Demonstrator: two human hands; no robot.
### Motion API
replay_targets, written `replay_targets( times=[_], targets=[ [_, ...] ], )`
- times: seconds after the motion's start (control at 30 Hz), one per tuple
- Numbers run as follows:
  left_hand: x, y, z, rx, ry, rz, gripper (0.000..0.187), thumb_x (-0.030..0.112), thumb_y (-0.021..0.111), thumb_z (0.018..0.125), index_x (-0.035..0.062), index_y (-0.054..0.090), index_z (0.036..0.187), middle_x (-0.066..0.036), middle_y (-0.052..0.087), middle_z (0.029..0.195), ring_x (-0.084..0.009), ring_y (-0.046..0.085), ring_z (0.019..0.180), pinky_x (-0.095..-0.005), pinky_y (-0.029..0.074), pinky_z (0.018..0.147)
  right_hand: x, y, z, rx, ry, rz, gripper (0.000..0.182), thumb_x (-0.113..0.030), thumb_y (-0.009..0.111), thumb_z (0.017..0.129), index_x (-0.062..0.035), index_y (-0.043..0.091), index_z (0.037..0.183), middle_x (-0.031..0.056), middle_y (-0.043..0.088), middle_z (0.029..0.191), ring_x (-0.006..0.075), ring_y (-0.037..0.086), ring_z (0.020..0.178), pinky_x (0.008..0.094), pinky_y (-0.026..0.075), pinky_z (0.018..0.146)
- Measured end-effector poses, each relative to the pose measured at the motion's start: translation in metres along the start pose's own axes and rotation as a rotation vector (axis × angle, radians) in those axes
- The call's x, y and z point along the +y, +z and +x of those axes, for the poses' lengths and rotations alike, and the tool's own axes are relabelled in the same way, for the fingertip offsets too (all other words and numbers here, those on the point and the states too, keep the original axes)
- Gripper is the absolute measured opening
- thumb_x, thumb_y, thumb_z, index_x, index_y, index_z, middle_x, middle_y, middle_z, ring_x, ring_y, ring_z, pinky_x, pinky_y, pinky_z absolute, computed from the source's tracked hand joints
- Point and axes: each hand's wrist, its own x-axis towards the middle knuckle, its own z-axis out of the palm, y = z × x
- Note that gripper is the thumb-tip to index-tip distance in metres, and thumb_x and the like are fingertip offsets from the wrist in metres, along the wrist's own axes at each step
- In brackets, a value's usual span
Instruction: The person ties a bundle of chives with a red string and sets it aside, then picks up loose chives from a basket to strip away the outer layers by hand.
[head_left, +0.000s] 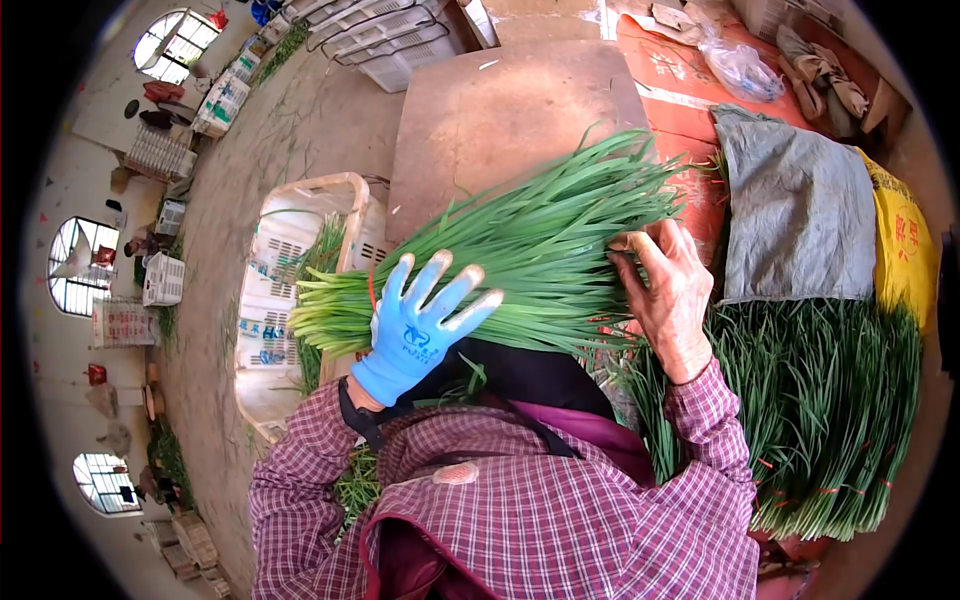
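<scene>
The bundle (540, 250) lies across your lap (520, 375), its long axis running from pale stems at left to leaf tips at right and slightly far. Your gloved left hand (415, 325) rests spread over it beside the red band (372, 290), nearer the stems. Your bare right hand (672, 290) bends its fingers in at the tips; whether they pinch any leaf, you cannot tell.

- Leafy bunch (520, 255): centre, before the surface (500, 120), leaf tips right
- Crate (354, 195): left of the bunch
- Stacked crates (400, 45): far, left of centre
- Tied bundles (810, 400): right, before the sacks (795, 215)
</scene>
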Motion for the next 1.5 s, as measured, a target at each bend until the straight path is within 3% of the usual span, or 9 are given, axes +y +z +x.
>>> replay_targets(
  times=[0.23,0.37,0.5,0.77,0.83,1.07,1.13,1.33,1.5],
  targets=[
    [0.001,-0.009,0.007,-0.046,-0.037,-0.121,0.044,0.015,0.067,0.069,0.0284,0.063,0.111,-0.002,0.053,0.124,-0.0298,0.051,0.112,-0.0504,0.039,0.096,0.003,-0.001,-0.008,-0.073,-0.109,0.067,0.016,-0.014,0.071,0.074,-0.012,0.062,0.087,0.0026,0.059,0.091,0.0236,0.056,0.079,0.0349,0.048,0.062],
    [0.001,-0.004,0.006,-0.053,-0.011,-0.095,0.045,0.017,0.068,0.068,0.0273,0.063,0.111,-0.002,0.053,0.125,-0.0302,0.05,0.113,-0.0507,0.039,0.096,-0.001,-0.01,-0.008,-0.155,-0.04,0.146,0.014,-0.016,0.069,0.079,-0.0086,0.062,0.087,0.0055,0.059,0.084,0.0258,0.058,0.076,0.0364,0.048,0.063],
    [0.0,-0.003,0.007,-0.034,0.034,-0.058,0.041,0.015,0.066,0.069,0.0267,0.063,0.108,0.0,0.056,0.12,-0.029,0.051,0.112,-0.0507,0.039,0.096,-0.006,-0.013,0.0,0.065,-0.026,0.137,0.01,-0.012,0.067,0.079,-0.0101,0.063,0.087,0.0036,0.06,0.085,0.0238,0.057,0.076,0.0339,0.048,0.063],
    [0.0,0.0,0.003,-0.01,0.022,-0.057,0.037,0.014,0.065,0.07,0.0275,0.064,0.105,0.001,0.056,0.118,-0.0272,0.052,0.111,-0.0501,0.039,0.097,-0.018,0.003,0.002,-0.099,-0.125,0.04,0.011,-0.015,0.068,0.076,-0.0127,0.061,0.085,-0.0001,0.058,0.082,0.0205,0.055,0.074,0.0323,0.047,0.058],
    [-0.001,-0.003,0.002,-0.076,0.01,-0.039,0.041,0.019,0.059,0.077,0.0317,0.059,0.117,0.003,0.051,0.128,-0.0225,0.048,0.118,-0.0481,0.036,0.103,-0.022,0.005,-0.003,-0.171,-0.059,0.069,0.011,-0.012,0.067,0.078,-0.0104,0.062,0.088,0.0029,0.061,0.082,0.0242,0.056,0.074,0.0342,0.048,0.063],
    [0.001,0.0,0.004,-0.061,0.009,-0.039,0.041,0.019,0.059,0.078,0.0314,0.058,0.117,0.004,0.05,0.13,-0.0227,0.048,0.118,-0.0478,0.034,0.104,-0.029,0.013,0.0,-0.126,-0.077,0.11,0.012,-0.014,0.066,0.078,-0.0144,0.061,0.088,0.0008,0.056,0.074,0.0215,0.055,0.068,0.033,0.047,0.057],
    [0.001,0.001,0.006,-0.012,0.031,-0.034,0.034,0.018,0.064,0.072,0.0285,0.065,0.104,0.003,0.057,0.119,-0.0254,0.051,0.113,-0.0487,0.039,0.098,-0.034,0.012,0.005,-0.073,-0.101,0.185,0.013,-0.014,0.066,0.079,-0.0144,0.062,0.091,0.0015,0.056,0.072,0.0224,0.057,0.068,0.0335,0.048,0.058],
    [0.0,0.001,0.004,-0.012,0.06,-0.008,0.031,0.021,0.061,0.075,0.0288,0.066,0.104,0.006,0.057,0.12,-0.0247,0.051,0.114,-0.0482,0.037,0.099,-0.037,0.014,0.005,-0.176,-0.088,0.259,0.011,-0.013,0.066,0.08,-0.0111,0.064,0.091,0.0041,0.062,0.083,0.0244,0.062,0.075,0.0341,0.049,0.062],
    [0.001,0.002,0.004,-0.012,0.057,-0.008,0.031,0.021,0.061,0.075,0.0288,0.066,0.104,0.006,0.057,0.12,-0.0243,0.051,0.115,-0.0483,0.037,0.099,-0.042,0.02,0.01,-0.2,-0.108,0.226,0.011,-0.016,0.067,0.078,-0.0128,0.064,0.088,0.0033,0.057,0.079,0.0232,0.06,0.074,0.0347,0.048,0.059]
  ],
)
